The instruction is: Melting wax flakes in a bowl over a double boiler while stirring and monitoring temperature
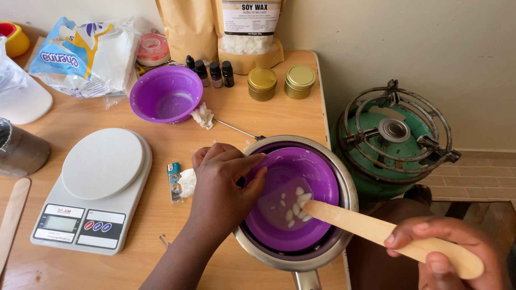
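The left hand [223, 185] pinches the near rim of a purple plastic bowl [293, 196], its grip closed on that edge. The bowl sits inside a round steel pot [344, 180] at the right end of the wooden tabletop [161, 225]. The right hand [449, 249] holds one flat wooden stirring stick [371, 228], grip wrapped round its handle end; the stick's tip rests among white wax pieces half melted in the bowl. Behind stand a second purple bowl [166, 94], four small dark bottles [209, 71], two gold tins [280, 81] and one white kitchen scale [94, 188]. One green gas burner [389, 137] stands beside the tabletop.
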